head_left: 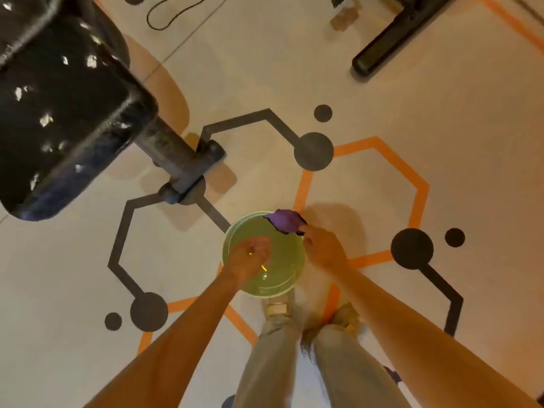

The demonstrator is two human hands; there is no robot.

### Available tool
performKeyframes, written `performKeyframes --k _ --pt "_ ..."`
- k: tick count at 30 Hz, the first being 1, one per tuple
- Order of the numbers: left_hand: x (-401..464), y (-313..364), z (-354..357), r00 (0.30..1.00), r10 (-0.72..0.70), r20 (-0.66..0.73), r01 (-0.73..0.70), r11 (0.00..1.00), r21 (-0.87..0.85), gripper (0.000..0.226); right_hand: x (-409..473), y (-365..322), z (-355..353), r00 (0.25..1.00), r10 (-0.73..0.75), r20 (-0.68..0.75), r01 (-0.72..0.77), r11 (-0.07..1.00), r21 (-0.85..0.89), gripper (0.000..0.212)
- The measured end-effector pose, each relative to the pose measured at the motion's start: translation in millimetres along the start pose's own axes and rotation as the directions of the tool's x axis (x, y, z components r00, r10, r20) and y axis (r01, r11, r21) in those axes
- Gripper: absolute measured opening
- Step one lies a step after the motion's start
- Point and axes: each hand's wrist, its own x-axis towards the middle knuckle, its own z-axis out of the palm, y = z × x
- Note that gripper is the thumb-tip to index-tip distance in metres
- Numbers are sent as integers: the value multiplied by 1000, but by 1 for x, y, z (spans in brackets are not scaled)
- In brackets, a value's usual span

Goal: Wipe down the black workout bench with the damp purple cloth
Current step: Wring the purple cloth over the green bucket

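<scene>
The purple cloth (285, 221) hangs over the far right rim of a green bucket (287, 285) that stands on the floor. My right hand (322, 250) pinches the cloth's near edge at the rim. My left hand (248, 259) hovers over the bucket's left half, its fingers loosely curled with nothing in them. The black workout bench (61, 113) fills the upper left, its padded top speckled with white marks, and its dark metal foot (182, 169) reaches toward the bucket.
My legs and shoes (278, 307) stand just behind the bucket. The pale floor carries orange and dark hexagon lines and dots. Another black equipment leg (391, 39) lies at the upper right, and a black cable (173, 13) loops at the top.
</scene>
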Motion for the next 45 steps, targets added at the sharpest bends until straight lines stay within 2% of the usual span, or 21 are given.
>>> performKeyframes --k 2,4,6,8,10,13,15,17,19,22,25,27,29,32,33,34,36,38,40,42,45 --pt "20 -5 -2 1000 4 -8 -3 999 33 33 26 5 11 998 11 -54 -10 1000 4 42" --pt "39 -8 -4 1000 3 -17 -3 1000 28 31 53 6 19 996 -27 -81 15 989 -148 46" --pt "51 -12 -3 1000 -1 -14 1 1000 17 29 74 5 28 984 -153 -86 114 930 -348 50" --pt "56 -14 -3 1000 6 -10 -6 1000 8 28 92 3 33 961 -275 -25 230 850 -474 55" --pt "60 -17 -5 1000 10 -2 -10 1000 -12 29 109 4 37 945 -320 63 295 757 -583 56" --pt "55 -19 -4 1000 -1 -3 1 999 -34 30 117 3 31 933 -348 94 303 616 -727 40" --pt "49 -20 -2 1000 -6 -7 6 999 -45 30 111 1 24 954 -289 75 240 595 -767 24" --pt "39 -16 1 1000 -2 -21 1 999 -48 30 100 2 16 984 -176 5 132 721 -680 18" --pt "26 -11 4 1000 -5 -26 3 998 -57 28 84 5 5 999 -43 -33 26 914 -404 13" --pt "1 2 13 998 -56 -26 54 996 -71 21 48 1 -24 998 40 49 -41 999 32 13" --pt "-33 31 25 983 -183 32 185 965 -186 19 -7 -24 -60 996 37 84 -68 914 399 8" --pt "-65 54 33 969 -230 89 244 946 -215 17 -42 -43 -80 996 39 84 -75 873 481 9" --pt "-99 69 35 975 -207 86 222 939 -261 20 -74 -59 -99 997 55 54 -76 819 569 19" --pt "-148 92 32 993 -103 58 115 954 -277 11 -123 -89 -133 996 83 -14 -45 675 736 13" --pt "-164 100 31 997 -68 27 72 963 -259 16 -139 -99 -144 994 98 -49 -22 610 792 12" --pt "-180 109 29 1000 -29 4 29 971 -238 34 -155 -109 -156 990 112 -83 4 572 820 13" --pt "-215 132 22 996 89 2 -86 975 -205 63 -186 -130 -178 983 86 -159 77 594 800 15" --pt "-249 149 16 971 237 9 -234 962 -138 72 -212 -148 -196 981 47 -189 121 613 781 12" --pt "-274 160 12 930 368 4 -367 928 -65 68 -241 -166 -211 976 62 -209 109 692 714 16" --pt "-297 168 10 875 485 -12 -484 874 43 52 -266 -174 -223 970 81 -228 76 793 605 36" --pt "-325 180 10 792 608 -61 -575 775 262 32 -295 -177 -239 982 -11 -186 92 897 432 51"
